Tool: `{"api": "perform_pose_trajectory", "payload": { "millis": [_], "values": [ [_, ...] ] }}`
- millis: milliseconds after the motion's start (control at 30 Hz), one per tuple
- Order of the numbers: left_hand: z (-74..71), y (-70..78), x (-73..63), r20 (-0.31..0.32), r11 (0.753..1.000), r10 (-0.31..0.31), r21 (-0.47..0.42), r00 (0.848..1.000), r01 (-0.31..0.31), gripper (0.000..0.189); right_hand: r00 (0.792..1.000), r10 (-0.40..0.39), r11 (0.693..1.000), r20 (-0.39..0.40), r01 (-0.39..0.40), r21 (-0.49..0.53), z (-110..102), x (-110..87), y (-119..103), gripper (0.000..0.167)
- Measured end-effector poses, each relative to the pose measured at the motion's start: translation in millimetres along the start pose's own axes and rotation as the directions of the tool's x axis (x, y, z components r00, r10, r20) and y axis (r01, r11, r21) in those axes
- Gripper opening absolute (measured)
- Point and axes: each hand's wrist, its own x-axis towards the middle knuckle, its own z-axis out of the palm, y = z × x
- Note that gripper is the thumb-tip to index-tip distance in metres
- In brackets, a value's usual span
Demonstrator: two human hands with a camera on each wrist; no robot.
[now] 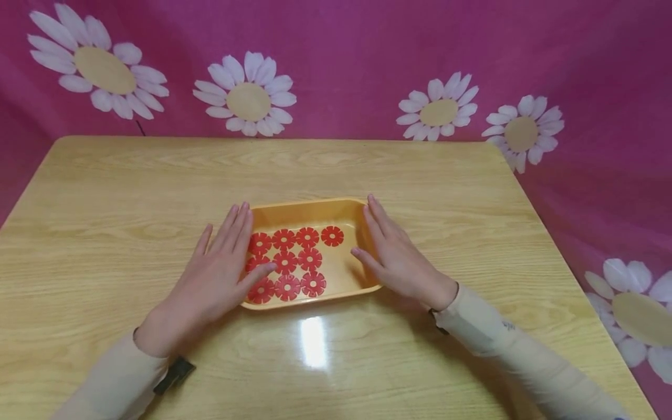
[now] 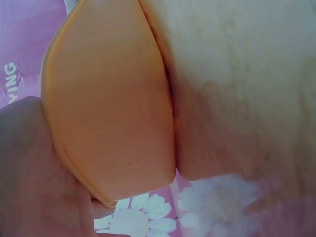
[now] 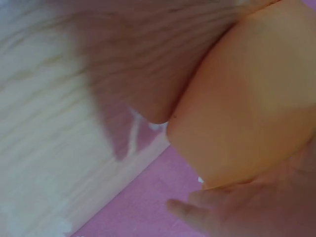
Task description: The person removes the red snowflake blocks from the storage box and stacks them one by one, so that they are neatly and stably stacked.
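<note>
A shallow yellow-orange plastic tray [image 1: 346, 273] sits between my two hands on the table. Several red flower-shaped discs [image 1: 285, 262] lie flat in it, three rows toward its left side, and a single disc [image 1: 332, 236] lies a little apart at the upper right. My left hand [image 1: 212, 277] rests along the tray's left end, fingers straight, thumb reaching over the rim and covering part of some discs. At the opposite end, my right hand [image 1: 401, 256] lies against the rim with straight fingers, its thumb over the inside. Both wrist views show the tray's outer end walls [image 2: 113, 108] [image 3: 247, 98] beside the hands.
The wood-grain table [image 1: 131, 192] extends around the tray, with a bright reflection in front of it. Behind and to the right hangs a magenta cloth [image 1: 346, 70] printed with large white daisies. A dark strap end [image 1: 175, 375] sticks out at my left wrist.
</note>
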Motion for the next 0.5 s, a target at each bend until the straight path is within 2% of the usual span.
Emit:
{"api": "perform_pose_trajectory", "payload": {
  "millis": [133,267,400,500],
  "values": [
    [-1.4,-1.0,-1.0,0.005,1.000,0.002,0.002,1.000,-0.002,0.096,0.993,-0.093,0.995,-0.073,0.089,-0.049,-3.1,7.0,-9.0,0.076],
    [-1.9,-2.3,-0.1,0.001,1.000,0.004,0.003,1.000,-0.004,0.096,0.981,-0.150,0.988,-0.120,0.154,0.025,-4.9,23.5,-20.3,0.060],
    [-1.3,-2.5,0.7,0.004,1.000,0.006,-0.010,1.000,-0.006,0.095,0.992,-0.091,0.977,-0.087,0.106,0.184,0.0,43.0,-24.2,0.045],
    [0.0,-1.9,0.6,0.006,1.000,0.009,-0.018,1.000,-0.009,0.095,0.998,-0.025,0.970,-0.052,0.037,0.239,6.2,54.5,-22.8,0.040]
  ]
}}
